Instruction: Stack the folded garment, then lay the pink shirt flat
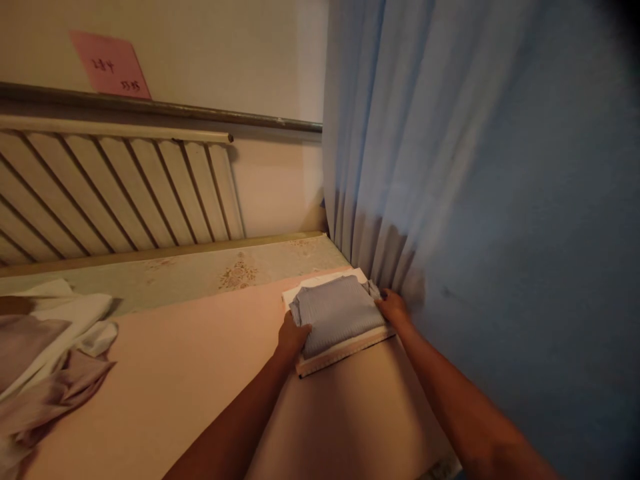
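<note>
- Garment point(345, 310), grey; folding apparently done; on pale base point(320, 361), beside curtain point(380, 167).
- Left hand point(295, 333): gripping its left edge, thumb uppermost.
- Right hand point(395, 308): pinching right edge.
- Loose cloths point(55, 387), leftward on pink surface point(190, 360): rumpled, unfolded.

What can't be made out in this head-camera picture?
All in the head view:
- Pale slab: most of its top is covered by the folded grey cloth.
- Left hand: most fingers beyond the thumb are hidden by the hand itself.
- Heap of fabric: cut off by the left edge.
- Pink note: writing too small and blurred to read surely.
- Anything behind the blue curtain: hidden by it.
</note>
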`<state>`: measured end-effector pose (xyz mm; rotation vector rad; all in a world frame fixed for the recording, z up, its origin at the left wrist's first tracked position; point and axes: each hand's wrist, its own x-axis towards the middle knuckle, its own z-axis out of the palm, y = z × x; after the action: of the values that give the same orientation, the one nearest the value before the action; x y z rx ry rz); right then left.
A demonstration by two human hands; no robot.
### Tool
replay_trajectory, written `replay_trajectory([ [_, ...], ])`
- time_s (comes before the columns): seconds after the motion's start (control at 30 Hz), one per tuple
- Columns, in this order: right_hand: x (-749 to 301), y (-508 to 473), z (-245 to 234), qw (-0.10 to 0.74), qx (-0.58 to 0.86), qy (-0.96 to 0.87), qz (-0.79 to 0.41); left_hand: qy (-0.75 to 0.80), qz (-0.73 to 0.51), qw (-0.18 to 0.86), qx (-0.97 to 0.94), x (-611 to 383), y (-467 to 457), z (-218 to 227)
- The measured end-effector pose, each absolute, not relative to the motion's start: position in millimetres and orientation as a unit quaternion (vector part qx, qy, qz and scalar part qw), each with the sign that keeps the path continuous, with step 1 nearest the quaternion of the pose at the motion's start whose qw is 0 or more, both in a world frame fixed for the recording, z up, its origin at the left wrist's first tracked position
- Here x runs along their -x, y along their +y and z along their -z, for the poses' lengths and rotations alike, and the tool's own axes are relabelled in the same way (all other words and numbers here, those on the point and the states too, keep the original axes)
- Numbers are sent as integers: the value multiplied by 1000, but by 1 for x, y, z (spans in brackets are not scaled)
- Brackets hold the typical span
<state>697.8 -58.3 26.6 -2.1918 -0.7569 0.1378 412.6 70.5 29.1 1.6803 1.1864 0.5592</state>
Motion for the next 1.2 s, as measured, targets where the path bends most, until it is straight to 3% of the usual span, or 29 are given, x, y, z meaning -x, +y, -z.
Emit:
replay_trajectory([
  [0.13,-668,-43,-46,382,842,-378,46,459,-291,278,-792,-419,52,-47],
  [0.2,-647,-30,-52,329,797,-500,87,378,-290,178,-861,-431,42,-52],
  [0.3,-618,-16,-45,241,762,-592,102,303,-246,122,-913,-449,36,-46],
  [0.5,-599,-12,0,164,809,-558,87,312,-145,141,-928,-458,46,-6],
  [0.77,-612,-12,25,98,798,-580,132,297,-198,148,-922,-444,36,9],
  [1.03,-627,-18,47,169,759,-611,149,248,-209,190,-927,-352,-7,5],
  [1.2,-619,-27,27,208,788,-573,83,360,-202,256,-874,-240,-31,31],
])
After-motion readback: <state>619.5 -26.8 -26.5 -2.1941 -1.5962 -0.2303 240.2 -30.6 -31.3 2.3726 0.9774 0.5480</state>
